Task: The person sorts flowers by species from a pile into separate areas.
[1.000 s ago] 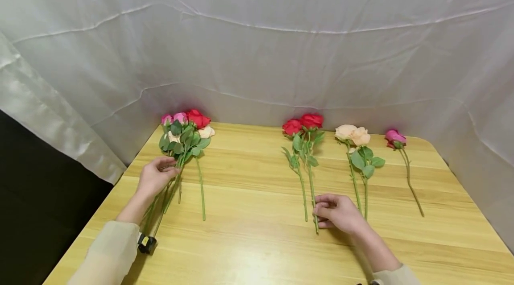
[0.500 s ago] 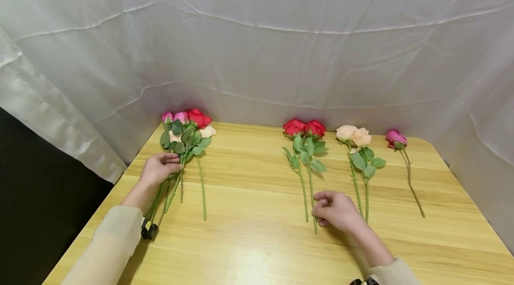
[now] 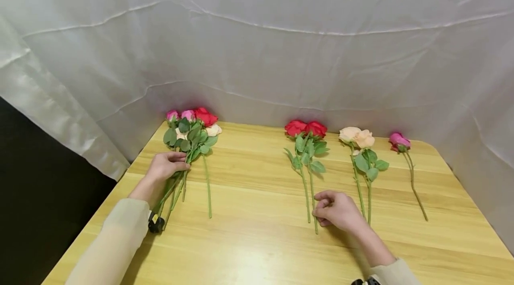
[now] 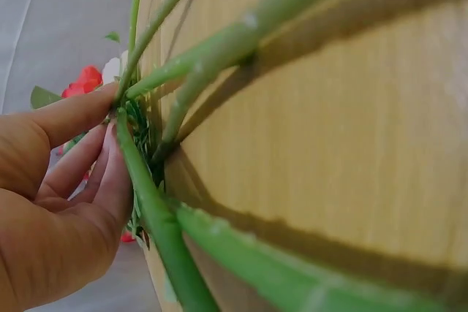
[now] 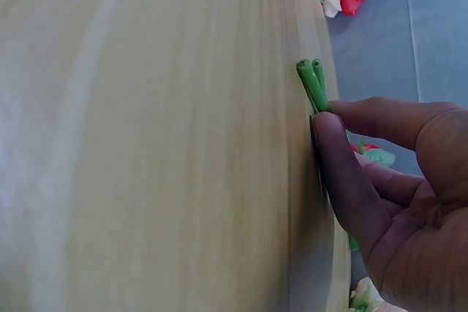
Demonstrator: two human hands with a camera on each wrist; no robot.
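At the left of the table, my left hand (image 3: 166, 167) pinches stems below the leaves of a bunch of roses; its blossoms are pink, cream and one red rose (image 3: 206, 117). The left wrist view shows several green stems (image 4: 157, 213) fanning out from the thumb and fingertips. Right of the middle, two red roses (image 3: 295, 127) lie side by side. My right hand (image 3: 337, 210) pinches the right one's stem (image 3: 312, 187) near its lower end, between thumb and forefinger. Two stem ends (image 5: 313, 82) show beyond the fingertips in the right wrist view.
Right of the red roses lie peach roses (image 3: 364, 138) with green leaves, then a single magenta rose (image 3: 399, 141) with a bent brown-green stem. A lone stem (image 3: 208, 187) extends beside the left bunch. Grey cloth (image 3: 257, 62) hangs behind the wooden table (image 3: 249, 231).
The right red rose's blossom has come down level with its neighbour, and its leaves have turned to show more. My left hand has shifted slightly; the right hand keeps its place at the stem.
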